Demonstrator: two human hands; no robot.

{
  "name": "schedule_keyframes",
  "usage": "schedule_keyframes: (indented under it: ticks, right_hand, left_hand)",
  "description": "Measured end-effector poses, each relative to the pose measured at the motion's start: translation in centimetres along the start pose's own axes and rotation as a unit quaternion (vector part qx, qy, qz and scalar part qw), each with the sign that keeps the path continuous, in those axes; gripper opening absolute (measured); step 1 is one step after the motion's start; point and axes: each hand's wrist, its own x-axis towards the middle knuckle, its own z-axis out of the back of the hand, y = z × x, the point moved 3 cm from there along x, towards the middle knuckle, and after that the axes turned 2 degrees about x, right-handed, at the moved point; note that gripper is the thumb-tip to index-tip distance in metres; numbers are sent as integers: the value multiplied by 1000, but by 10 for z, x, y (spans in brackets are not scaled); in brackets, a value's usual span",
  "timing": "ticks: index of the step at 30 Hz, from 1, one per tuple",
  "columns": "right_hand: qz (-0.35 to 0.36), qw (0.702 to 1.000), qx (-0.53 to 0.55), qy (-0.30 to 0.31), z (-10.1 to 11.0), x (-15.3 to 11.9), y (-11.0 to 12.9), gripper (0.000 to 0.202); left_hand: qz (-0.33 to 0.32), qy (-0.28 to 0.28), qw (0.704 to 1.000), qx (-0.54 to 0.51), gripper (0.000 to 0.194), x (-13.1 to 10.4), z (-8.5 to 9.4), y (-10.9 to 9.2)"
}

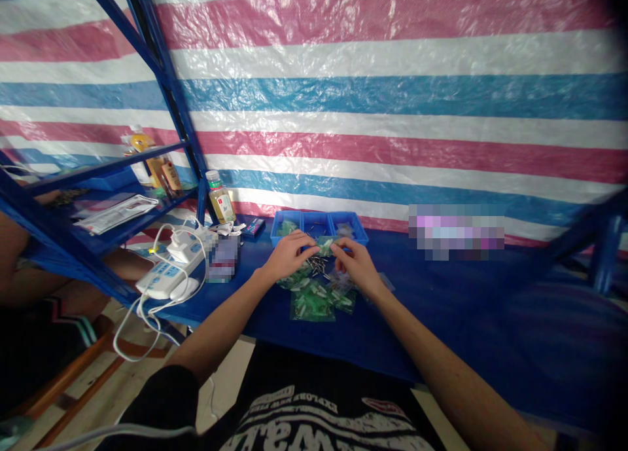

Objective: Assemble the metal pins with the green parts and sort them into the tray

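Between my two hands is a small clear green plastic bag [324, 245]. My left hand [289, 253] pinches its left side, and my right hand [357, 262] has thumb and finger closed on its right side. Below lies a pile of small dark metal pieces [318, 266], too small to name. Nearer to me, several green bags [313, 302] with pale pieces in them lie on the blue table [275, 326]. Just behind my hands stands a blue tray [364, 235] with three compartments; green bags [287, 228] show in the left one and clear bags [345, 230] in the right.
A white power strip [169, 271] with tangled cables is at the left, near a bottle [220, 199] and a small dark box [255, 227]. A blue metal frame [191, 156] rises there. Another person's leg [39, 333] shows beyond it. Striped sheeting [392, 97] hangs behind.
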Motion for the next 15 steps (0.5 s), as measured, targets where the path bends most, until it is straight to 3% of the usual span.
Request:
schedule_keyframes:
  ticks: [9, 15]
  right_hand:
    - [-3, 1000, -10, 2, 0, 0, 0, 40]
    - [1, 1000, 19, 14, -1, 1, 0, 36]
  left_hand:
    - [72, -20, 996, -41, 29, -4, -5, 10]
    - [32, -1, 999, -35, 20, -2, -1, 2]
